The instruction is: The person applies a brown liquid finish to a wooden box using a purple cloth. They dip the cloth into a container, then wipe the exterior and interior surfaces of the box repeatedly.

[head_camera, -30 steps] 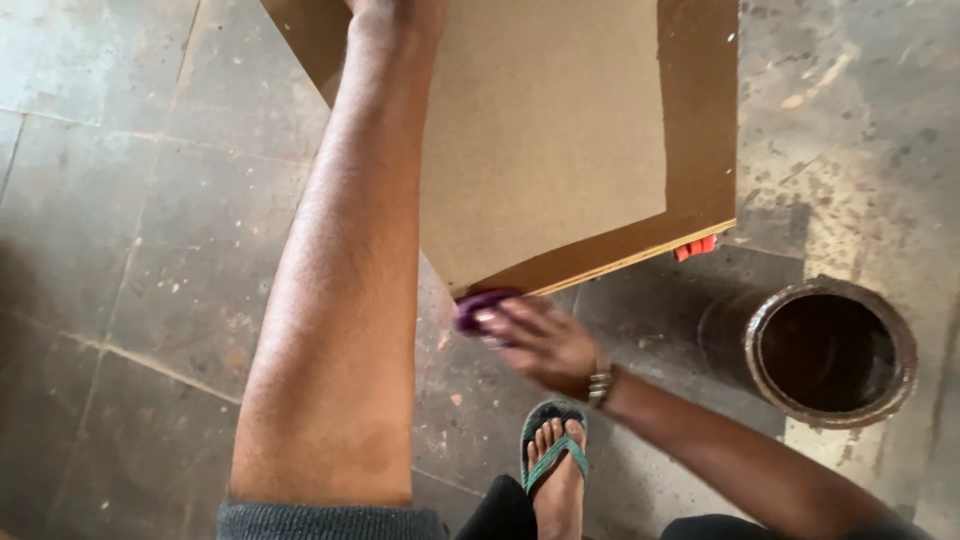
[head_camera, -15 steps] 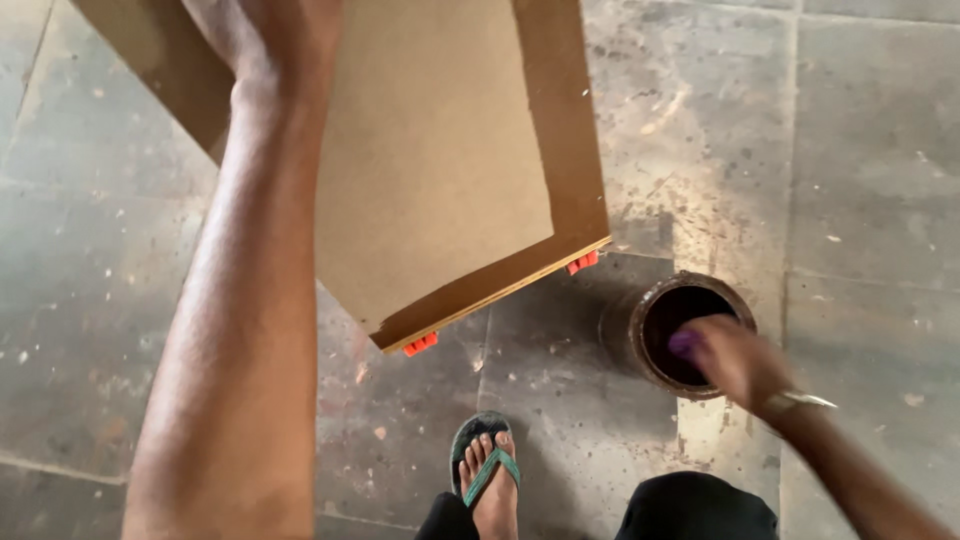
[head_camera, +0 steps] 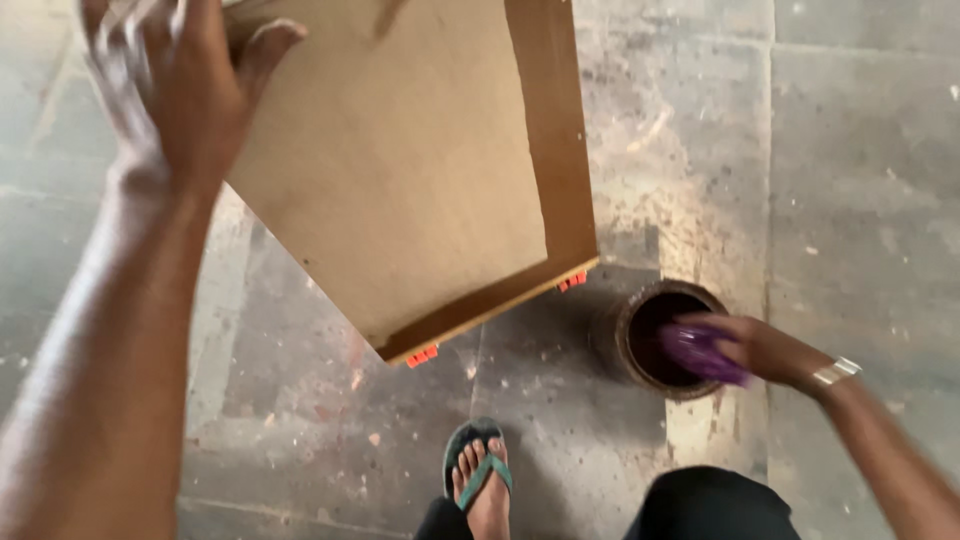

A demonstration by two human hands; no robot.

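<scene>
A flat brown wooden board (head_camera: pixel 420 170) with a darker stained strip along its right and near edges lies raised above the stone floor. My left hand (head_camera: pixel 180 90) rests on the board's far left part, fingers spread and blurred. My right hand (head_camera: pixel 750 350) holds a purple cloth (head_camera: pixel 700 352) over the mouth of a round dark tin (head_camera: pixel 655 340) standing on the floor just right of the board's near corner. A metal watch sits on my right wrist.
Small red-orange pieces (head_camera: pixel 422 355) show under the board's near edge. My foot in a green flip-flop (head_camera: pixel 480 475) stands on the grey stone tiles (head_camera: pixel 860 180) below the board, and my dark-clothed knee (head_camera: pixel 710 505) is at the bottom.
My right hand carried the purple cloth from the board's near edge rightward to the tin and now holds it over the tin's mouth. My left hand stays on the board.
</scene>
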